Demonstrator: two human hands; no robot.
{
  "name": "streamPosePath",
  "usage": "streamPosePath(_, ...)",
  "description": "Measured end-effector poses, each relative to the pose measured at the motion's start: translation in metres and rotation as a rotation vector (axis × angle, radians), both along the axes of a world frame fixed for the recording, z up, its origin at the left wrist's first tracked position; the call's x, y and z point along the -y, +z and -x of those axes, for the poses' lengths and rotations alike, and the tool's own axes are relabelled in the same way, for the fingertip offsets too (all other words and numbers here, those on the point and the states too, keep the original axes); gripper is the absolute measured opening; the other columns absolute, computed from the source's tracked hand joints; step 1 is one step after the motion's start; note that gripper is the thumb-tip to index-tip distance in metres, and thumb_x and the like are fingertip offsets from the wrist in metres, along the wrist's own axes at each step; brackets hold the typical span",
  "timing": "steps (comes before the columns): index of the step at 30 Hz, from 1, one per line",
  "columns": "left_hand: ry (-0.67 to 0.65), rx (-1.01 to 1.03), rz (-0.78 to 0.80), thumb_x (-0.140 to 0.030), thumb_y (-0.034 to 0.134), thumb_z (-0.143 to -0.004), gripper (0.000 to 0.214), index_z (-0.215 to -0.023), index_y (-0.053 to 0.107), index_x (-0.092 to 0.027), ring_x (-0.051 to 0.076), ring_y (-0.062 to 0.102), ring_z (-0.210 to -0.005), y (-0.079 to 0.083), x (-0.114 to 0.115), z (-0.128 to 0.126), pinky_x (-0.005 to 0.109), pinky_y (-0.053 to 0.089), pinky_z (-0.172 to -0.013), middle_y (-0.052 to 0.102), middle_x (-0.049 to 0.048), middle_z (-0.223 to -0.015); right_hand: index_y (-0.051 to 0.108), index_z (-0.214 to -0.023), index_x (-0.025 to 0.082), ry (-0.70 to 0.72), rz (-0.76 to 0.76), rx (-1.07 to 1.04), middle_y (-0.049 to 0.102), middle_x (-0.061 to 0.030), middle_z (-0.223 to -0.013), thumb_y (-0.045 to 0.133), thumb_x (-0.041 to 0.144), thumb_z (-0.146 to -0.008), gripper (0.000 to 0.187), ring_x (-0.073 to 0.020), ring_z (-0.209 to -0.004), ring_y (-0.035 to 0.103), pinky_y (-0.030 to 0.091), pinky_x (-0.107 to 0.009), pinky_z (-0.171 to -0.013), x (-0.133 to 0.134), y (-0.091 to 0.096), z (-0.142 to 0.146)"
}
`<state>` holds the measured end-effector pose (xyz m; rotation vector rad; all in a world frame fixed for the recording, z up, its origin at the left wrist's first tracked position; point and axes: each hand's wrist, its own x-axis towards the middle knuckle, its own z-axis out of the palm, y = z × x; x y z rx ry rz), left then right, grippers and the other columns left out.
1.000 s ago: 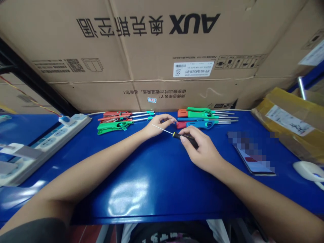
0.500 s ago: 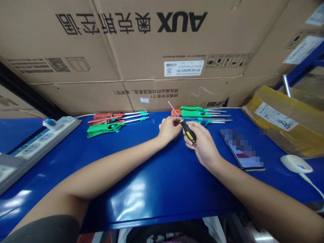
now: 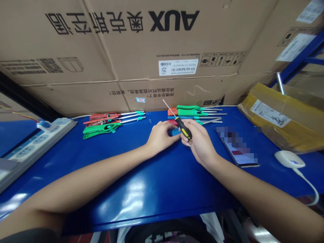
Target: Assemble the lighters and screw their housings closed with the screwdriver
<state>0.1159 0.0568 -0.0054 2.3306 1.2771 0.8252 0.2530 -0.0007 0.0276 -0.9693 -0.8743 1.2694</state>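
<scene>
My right hand point(image 3: 199, 139) is wrapped round a screwdriver point(image 3: 185, 131) with a black and yellow handle. The thin metal shaft points up and to the left. Beside it, my left hand point(image 3: 159, 137) has its thumb and fingers closed on the handle of a blue stick lighter point(image 3: 174, 132). Part of that lighter is hidden behind the screwdriver and my right hand. Just beyond both hands lie several stick lighters, among them a green one point(image 3: 189, 110) and an orange one point(image 3: 172, 111), their metal tubes pointing right.
More stick lighters, red and green point(image 3: 100, 129), lie at the left back on the blue table point(image 3: 141, 189). A white power strip point(image 3: 32, 148) runs along the left. To the right are a phone point(image 3: 238, 148), a white corded device point(image 3: 290, 159) and a taped package point(image 3: 273, 118). A large carton point(image 3: 141, 50) stands behind.
My left hand has moved back toward me and turned, and the blue lighter now shows in its grasp. My right hand still holds the screwdriver. The whole view has shifted slightly.
</scene>
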Motion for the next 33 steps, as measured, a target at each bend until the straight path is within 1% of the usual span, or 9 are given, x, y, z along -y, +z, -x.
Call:
streamPosePath(5, -0.058, -0.012, 0.087, -0.038, 0.083, -0.077, 0.028, -0.098, 0.076, -0.021, 0.024, 0.066, -0.091, -0.001, 0.037, 0.040, 0.038, 0.050, -0.083, 0.076, 0.0038, -0.098, 0.072, -0.091, 0.018, -0.009, -0.044, 0.064, 0.064, 0.0016, -0.076, 0.080, 0.036, -0.074, 0.026, -0.0043, -0.050, 0.042, 0.031, -0.021, -0.044, 0.004, 0.004, 0.001)
streamPosePath(10, -0.101, 0.078, 0.174, -0.036, 0.082, -0.079, 0.037, -0.112, 0.074, -0.023, 0.024, 0.066, -0.103, 0.003, 0.065, 0.071, 0.040, 0.049, -0.094, 0.075, 0.0041, -0.110, 0.074, -0.095, 0.021, -0.125, -0.282, 0.225, 0.071, -0.0004, -0.091, 0.085, 0.031, -0.073, 0.027, -0.0053, -0.054, 0.048, 0.037, -0.023, -0.046, 0.005, 0.013, -0.005)
streamPosePath(14, -0.121, 0.108, 0.230, -0.034, 0.081, -0.080, 0.038, -0.115, 0.073, -0.022, 0.023, 0.066, -0.103, 0.005, 0.072, 0.084, 0.040, 0.050, -0.095, 0.073, 0.0051, -0.111, 0.072, -0.091, 0.023, -0.233, -0.498, 0.362, 0.067, 0.0029, -0.076, 0.076, 0.036, -0.086, 0.014, -0.0053, -0.043, 0.046, 0.035, -0.024, -0.039, 0.007, 0.027, -0.009)
streamPosePath(17, -0.151, 0.082, 0.230, -0.038, 0.084, -0.077, 0.042, -0.115, 0.073, -0.023, 0.025, 0.065, -0.104, 0.004, 0.071, 0.087, 0.043, 0.049, -0.095, 0.072, 0.0051, -0.110, 0.071, -0.085, 0.023, -0.180, -0.515, 0.494, 0.061, 0.0047, -0.064, 0.079, 0.034, -0.084, 0.015, -0.0062, -0.041, 0.048, 0.035, -0.023, -0.037, 0.006, 0.041, -0.007)
streamPosePath(20, -0.165, 0.037, 0.203, -0.040, 0.083, -0.078, 0.042, -0.116, 0.073, -0.025, 0.026, 0.064, -0.106, 0.002, 0.071, 0.088, 0.045, 0.047, -0.095, 0.071, 0.0050, -0.112, 0.070, -0.086, 0.023, -0.128, -0.529, 0.547, 0.065, 0.0026, -0.075, 0.087, 0.032, -0.075, 0.023, -0.0076, -0.051, 0.055, 0.041, -0.022, -0.041, 0.002, 0.055, 0.000)
streamPosePath(22, -0.175, 0.020, 0.175, -0.040, 0.082, -0.080, 0.040, -0.116, 0.073, -0.024, 0.026, 0.063, -0.105, 0.000, 0.071, 0.089, 0.045, 0.047, -0.094, 0.071, 0.0052, -0.111, 0.066, -0.085, 0.023, -0.131, -0.584, 0.585, 0.065, 0.0015, -0.080, 0.082, 0.039, -0.081, 0.022, -0.0077, -0.054, 0.055, 0.042, -0.022, -0.042, -0.002, 0.059, 0.008)
streamPosePath(26, -0.201, 0.018, 0.135, -0.043, 0.081, -0.082, 0.040, -0.116, 0.074, -0.023, 0.025, 0.063, -0.098, -0.004, 0.073, 0.090, 0.043, 0.047, -0.088, 0.070, 0.0049, -0.103, 0.057, -0.084, 0.025, -0.131, -0.655, 0.680, 0.056, 0.0032, -0.069, 0.061, 0.047, -0.097, 0.026, -0.0088, -0.050, 0.054, 0.044, -0.023, -0.042, 0.000, 0.050, 0.024)
streamPosePath(30, -0.207, 0.018, 0.088, -0.045, 0.081, -0.082, 0.041, -0.115, 0.075, -0.022, 0.023, 0.061, -0.094, -0.007, 0.074, 0.090, 0.041, 0.046, -0.086, 0.068, 0.0040, -0.099, 0.054, -0.084, 0.025, -0.046, -0.700, 0.699, 0.057, 0.0035, -0.072, 0.066, 0.039, -0.094, 0.021, -0.0093, -0.055, 0.057, 0.049, -0.022, -0.046, 0.012, 0.029, 0.035)
streamPosePath(33, -0.206, 0.011, 0.075, -0.046, 0.080, -0.082, 0.041, -0.115, 0.075, -0.023, 0.024, 0.062, -0.095, -0.009, 0.073, 0.090, 0.041, 0.045, -0.086, 0.069, 0.0040, -0.101, 0.056, -0.084, 0.024, -0.015, -0.741, 0.777, 0.057, 0.0039, -0.071, 0.067, 0.035, -0.093, 0.018, -0.0090, -0.055, 0.054, 0.048, -0.023, -0.048, 0.017, 0.020, 0.038)
